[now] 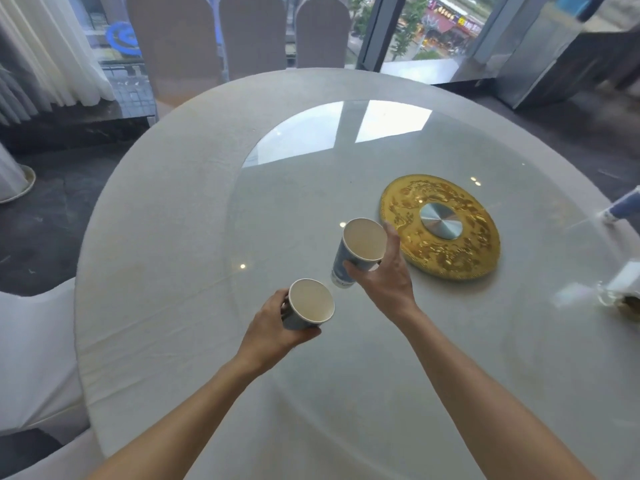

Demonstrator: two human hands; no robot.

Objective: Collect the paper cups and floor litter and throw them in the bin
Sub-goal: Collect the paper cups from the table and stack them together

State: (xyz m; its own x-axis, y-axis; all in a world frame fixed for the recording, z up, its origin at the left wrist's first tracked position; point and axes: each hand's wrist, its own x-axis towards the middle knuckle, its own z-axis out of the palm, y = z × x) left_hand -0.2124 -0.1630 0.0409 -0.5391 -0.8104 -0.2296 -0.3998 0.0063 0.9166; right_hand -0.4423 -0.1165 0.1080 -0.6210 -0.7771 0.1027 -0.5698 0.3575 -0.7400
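Observation:
Two blue-and-white paper cups are in my hands above the round table (166, 244). My left hand (273, 327) grips the nearer cup (310, 303) from its left side, mouth tilted toward me and empty inside. My right hand (384, 275) holds the farther cup (360, 247) between thumb and fingers, also tilted and empty. Both cups are lifted off the glass turntable (311, 188). A blurred blue-and-white object (623, 206) lies at the table's right edge; I cannot tell whether it is a cup. No bin or floor litter is in view.
A gold embossed disc (440, 226) with a metal hub lies on the glass to the right of my hands. A glass holder with white paper (620, 289) stands at the right edge. White-covered chairs (31, 358) sit left, beige chairs (252, 32) at the far side by the windows.

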